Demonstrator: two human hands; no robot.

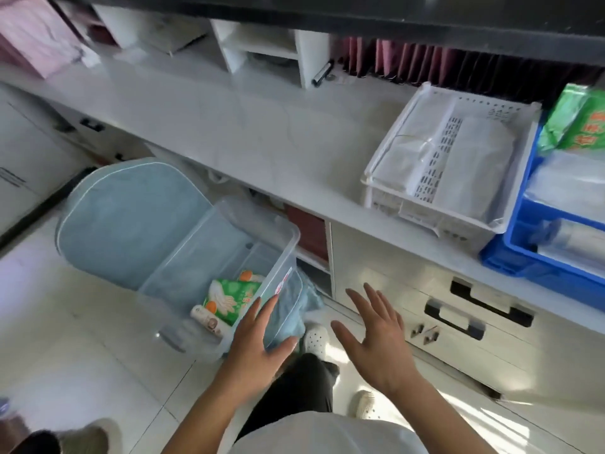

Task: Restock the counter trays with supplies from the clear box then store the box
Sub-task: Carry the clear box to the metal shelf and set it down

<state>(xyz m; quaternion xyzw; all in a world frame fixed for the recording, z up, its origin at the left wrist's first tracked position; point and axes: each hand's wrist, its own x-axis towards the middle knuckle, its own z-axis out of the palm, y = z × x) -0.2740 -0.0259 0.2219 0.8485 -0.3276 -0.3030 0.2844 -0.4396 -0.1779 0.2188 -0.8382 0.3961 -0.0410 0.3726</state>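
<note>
The clear box (229,244) rests on a blue cushioned chair (131,221) below the counter. Inside it lie a green packet (229,298) and a small white roll (209,324). My left hand (258,342) is spread flat, fingers apart, over the box's near corner, holding nothing. My right hand (376,335) hovers open to the right of the box, in front of the drawers. On the counter stand a white perforated tray (386,191) holding white wrapped packs and a blue tray (510,257) with clear-wrapped items and green packets (579,122).
The white counter (262,132) runs across, with white cubby shelves (262,50) at the back. Below it are drawers with black handles (455,317) and an open shelf space (311,240). My feet in white shoes (316,339) stand on the tile floor.
</note>
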